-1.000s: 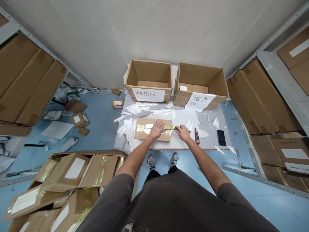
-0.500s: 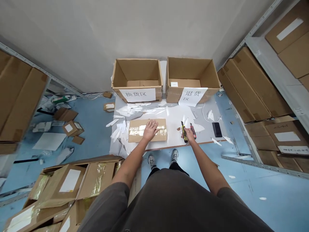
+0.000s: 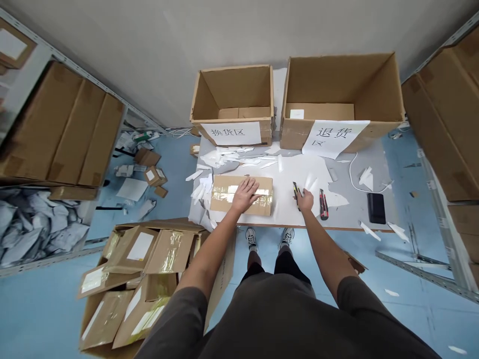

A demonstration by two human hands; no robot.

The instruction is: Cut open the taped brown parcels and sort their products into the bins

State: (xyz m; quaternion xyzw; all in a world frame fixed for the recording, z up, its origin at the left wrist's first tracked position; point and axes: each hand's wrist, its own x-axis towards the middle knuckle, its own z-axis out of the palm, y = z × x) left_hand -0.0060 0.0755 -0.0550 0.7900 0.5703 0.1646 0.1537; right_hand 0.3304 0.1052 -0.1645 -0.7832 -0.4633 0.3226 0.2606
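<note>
A flat cardboard box (image 3: 221,193), taped across its top with clear tape, lies on the white table (image 3: 284,213). My left hand (image 3: 245,194) rests flat on the right half of its top, fingers stretched out. To the right of the box, my right hand (image 3: 306,200) is closed round a yellow and black box cutter (image 3: 296,191), held just over the table. A red and black box cutter (image 3: 323,205) lies on the table beside that hand. White paper scraps (image 3: 224,157) are strewn behind and left of the box.
Two open cartons with paper signs, a left carton (image 3: 232,94) and a right carton (image 3: 377,89), stand along the table's back. A black phone (image 3: 376,208) and a white cable (image 3: 354,172) lie at the right. A large carton full of parcels (image 3: 123,227) stands at lower left.
The view has shifted, so the table appears larger. My right hand, with the yellow cutter, has moved left, away from the red one and nearer the box. My left hand stays on the box.
</note>
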